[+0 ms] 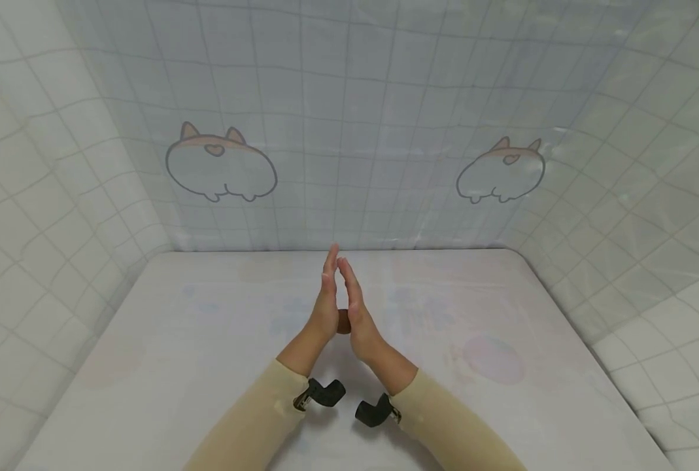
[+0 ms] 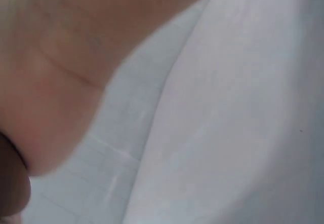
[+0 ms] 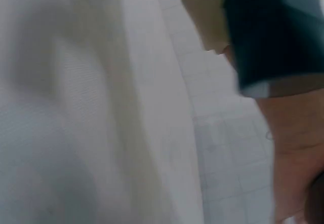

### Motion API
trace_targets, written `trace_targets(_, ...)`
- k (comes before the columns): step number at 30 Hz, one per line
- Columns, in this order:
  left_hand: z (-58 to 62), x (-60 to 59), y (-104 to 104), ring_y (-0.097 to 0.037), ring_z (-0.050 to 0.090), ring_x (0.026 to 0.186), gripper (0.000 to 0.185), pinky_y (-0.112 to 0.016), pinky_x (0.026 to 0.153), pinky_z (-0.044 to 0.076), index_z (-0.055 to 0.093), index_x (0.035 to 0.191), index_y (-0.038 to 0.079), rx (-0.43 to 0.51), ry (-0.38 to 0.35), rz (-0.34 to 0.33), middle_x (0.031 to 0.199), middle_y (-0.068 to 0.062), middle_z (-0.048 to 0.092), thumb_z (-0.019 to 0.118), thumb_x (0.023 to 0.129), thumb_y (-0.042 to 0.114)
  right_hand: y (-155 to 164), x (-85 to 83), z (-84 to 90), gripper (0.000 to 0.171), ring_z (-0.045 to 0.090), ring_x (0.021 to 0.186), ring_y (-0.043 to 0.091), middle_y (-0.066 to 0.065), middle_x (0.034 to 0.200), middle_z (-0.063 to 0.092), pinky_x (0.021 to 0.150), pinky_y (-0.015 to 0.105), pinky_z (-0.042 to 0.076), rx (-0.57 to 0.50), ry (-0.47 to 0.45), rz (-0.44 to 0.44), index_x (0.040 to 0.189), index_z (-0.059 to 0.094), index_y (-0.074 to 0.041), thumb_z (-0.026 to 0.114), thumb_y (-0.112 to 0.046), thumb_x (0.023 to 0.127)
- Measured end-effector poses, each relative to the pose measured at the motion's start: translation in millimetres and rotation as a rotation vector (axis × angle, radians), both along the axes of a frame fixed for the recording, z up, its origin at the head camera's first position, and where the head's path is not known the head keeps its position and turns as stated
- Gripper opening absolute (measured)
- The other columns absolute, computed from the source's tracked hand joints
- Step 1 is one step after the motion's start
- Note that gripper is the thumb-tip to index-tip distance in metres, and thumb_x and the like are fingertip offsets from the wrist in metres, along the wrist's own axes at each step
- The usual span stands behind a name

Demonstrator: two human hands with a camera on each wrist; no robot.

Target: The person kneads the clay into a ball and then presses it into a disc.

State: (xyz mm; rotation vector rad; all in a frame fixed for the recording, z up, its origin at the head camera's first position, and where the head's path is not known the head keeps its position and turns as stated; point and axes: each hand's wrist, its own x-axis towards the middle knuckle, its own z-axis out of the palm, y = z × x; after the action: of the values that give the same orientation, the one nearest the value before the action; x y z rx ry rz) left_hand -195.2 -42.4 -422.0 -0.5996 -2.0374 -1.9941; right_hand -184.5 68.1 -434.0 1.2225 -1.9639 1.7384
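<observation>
Head view has our left hand (image 1: 324, 302) and right hand (image 1: 356, 307) raised palm to palm above the table (image 1: 149, 366), fingers straight and pointing up and away from us, fingertips touching. Between the heels of the palms sits a small brown lump (image 1: 343, 320), pressed from both sides; it looks like clay or dough, though we cannot tell which. Neither hand curls round it: both stay flat against it.

We judge the lump to be partway through being rolled or shaped between the palms. It is already roundish where it shows, but most of it is hidden, so we cannot say how much remains.

Our forearms, in beige sleeves (image 1: 255, 418), come together in a V toward the hands, with a black wrist camera (image 1: 324, 392) just below each wrist. In the left wrist view the palm fills the near corner and a dark edge of the lump shows at its base.

Farther out, a checked cloth with cartoon corgi prints (image 1: 220, 162) hangs behind and to both sides.
</observation>
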Motion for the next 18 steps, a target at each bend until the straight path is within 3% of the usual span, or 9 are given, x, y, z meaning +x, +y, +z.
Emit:
trace_targets(5,-7.7,4.1,1,-0.034,0.002,0.153,0.101,-0.07,0.113,0.001,0.002,0.163,0.019,-0.035,-0.193,-0.097,0.167,-0.011,0.004,0.003,0.086,0.085,0,0.7,5.7,0.093,0.002,0.153,0.029,0.02,0.166,0.001,0.119,0.058,0.007,0.034,0.039,-0.043,0.159,-0.002,-0.001,0.004,-0.071,0.098)
trace_targets(8,-11.7,9.2,4,-0.039,0.007,0.151,0.099,-0.07,0.113,0.008,0.001,0.163,0.021,-0.032,-0.26,-0.16,0.166,-0.017,0.006,0.002,0.087,0.084,2,-1.8,9.6,0.095,0.007,0.152,0.029,0.015,0.167,0.003,0.115,0.064,0.012,0.039,0.027,-0.073,0.16,0.0,-0.004,0.006,-0.074,0.097)
trace_targets(11,-14.9,14.1,6,-0.045,0.029,0.142,0.092,-0.067,0.111,0.022,0.002,0.163,0.025,-0.038,-0.271,-0.201,0.165,-0.018,0.013,-0.002,0.089,0.081,5,-5.6,13.7,0.094,0.011,0.15,0.029,0.012,0.167,0.004,0.113,0.066,0.015,0.047,0.008,-0.127,0.161,0.002,-0.008,0.008,-0.075,0.096)
trace_targets(13,-15.5,16.6,7,-0.044,0.033,0.14,0.09,-0.067,0.11,0.024,0.002,0.163,0.027,-0.038,-0.26,-0.214,0.166,-0.013,0.012,-0.004,0.09,0.08,7,-9.2,14.6,0.092,0.012,0.15,0.028,0.01,0.167,0.005,0.112,0.066,0.017,0.057,-0.01,-0.159,0.161,0.002,-0.01,0.009,-0.075,0.096)
trace_targets(16,-15.3,18.8,7,-0.043,0.025,0.145,0.088,-0.07,0.111,0.016,0.001,0.163,0.026,-0.027,-0.212,-0.224,0.168,-0.006,0.004,-0.004,0.091,0.078,8,-13.9,14.8,0.092,0.011,0.15,0.028,0.009,0.167,0.005,0.113,0.066,0.015,0.082,-0.037,-0.198,0.162,0.002,-0.011,0.011,-0.075,0.097)
trace_targets(18,-14.8,19.2,7,-0.039,0.007,0.151,0.089,-0.07,0.113,0.007,-0.001,0.162,0.021,-0.02,-0.162,-0.229,0.168,-0.004,-0.003,-0.005,0.093,0.076,9,-17.1,12.9,0.092,0.011,0.151,0.028,0.007,0.167,0.005,0.113,0.067,0.015,0.096,-0.062,-0.214,0.162,0.002,-0.012,0.011,-0.076,0.096)
